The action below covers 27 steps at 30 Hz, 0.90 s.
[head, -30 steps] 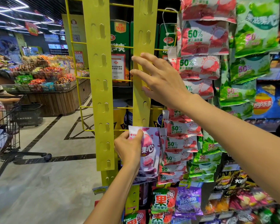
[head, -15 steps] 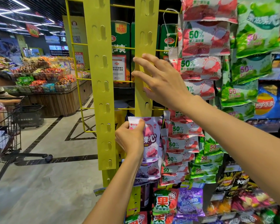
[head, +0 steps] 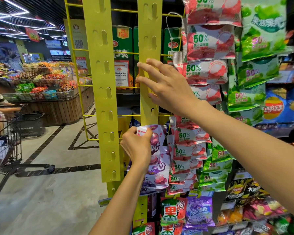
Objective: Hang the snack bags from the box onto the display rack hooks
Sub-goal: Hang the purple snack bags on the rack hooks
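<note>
The left hand pinches the top edge of a purple snack bag, fingers and thumb curled over its upper left corner, holding it up against the lower part of the right yellow hanging strip. The hand covers much of the bag's left half, so its print reads only in part, and whether the bag's top is caught on a hook cannot be told: the bag hides that stretch of strip. More purple packs hang below it, their upper parts covered by the held one. The right hand lies flat on the same strip higher up, fingers straight and spread, fingertips reaching past its left edge; the palm conceals the slots beneath. The left yellow strip hangs bare beside it, its hook tabs showing, its top cut off by the frame. Both strips hang on a yellow wire rack, through which green cartons are partly visible. To the right, columns of red-and-white lychee bags and green bags overlap like shingles, each hiding the top of the next; the right forearm crosses in front of several. The box named in the task is not in view. At far left a shopping cart is cut by the frame edge, and the produce display behind is too small to read.
</note>
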{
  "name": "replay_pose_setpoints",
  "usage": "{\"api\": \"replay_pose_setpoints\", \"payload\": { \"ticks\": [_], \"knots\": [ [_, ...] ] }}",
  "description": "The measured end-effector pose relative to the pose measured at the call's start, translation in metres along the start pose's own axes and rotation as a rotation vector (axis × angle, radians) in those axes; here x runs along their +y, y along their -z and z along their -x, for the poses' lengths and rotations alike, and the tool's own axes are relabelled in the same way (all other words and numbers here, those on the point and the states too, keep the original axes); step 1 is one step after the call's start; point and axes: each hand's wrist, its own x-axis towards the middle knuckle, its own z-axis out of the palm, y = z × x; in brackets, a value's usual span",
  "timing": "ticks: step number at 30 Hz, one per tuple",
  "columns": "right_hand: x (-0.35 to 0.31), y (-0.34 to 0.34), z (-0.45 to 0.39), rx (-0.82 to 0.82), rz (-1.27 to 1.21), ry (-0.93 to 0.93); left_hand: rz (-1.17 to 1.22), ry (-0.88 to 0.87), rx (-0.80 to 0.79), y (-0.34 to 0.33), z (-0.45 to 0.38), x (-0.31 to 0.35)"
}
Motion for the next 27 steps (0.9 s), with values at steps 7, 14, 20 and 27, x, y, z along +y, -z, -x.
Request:
{"api": "replay_pose_setpoints", "payload": {
  "ticks": [7, 14, 20, 27],
  "knots": [
    [0.0, 0.001, 0.0, -0.005, 0.0, -0.004, -0.032, 0.092, -0.017, -0.002, 0.001, 0.0],
    [0.003, 0.003, 0.005, -0.045, 0.015, 0.014, -0.098, -0.076, -0.123, 0.019, 0.013, -0.028],
    [0.003, 0.006, 0.009, -0.064, 0.03, 0.057, -0.271, -0.242, -0.167, 0.034, 0.015, -0.033],
    [-0.021, 0.013, 0.053, -0.056, -0.073, 0.026, -0.48, -0.493, -0.143, 0.061, 0.025, -0.034]
  ]
}}
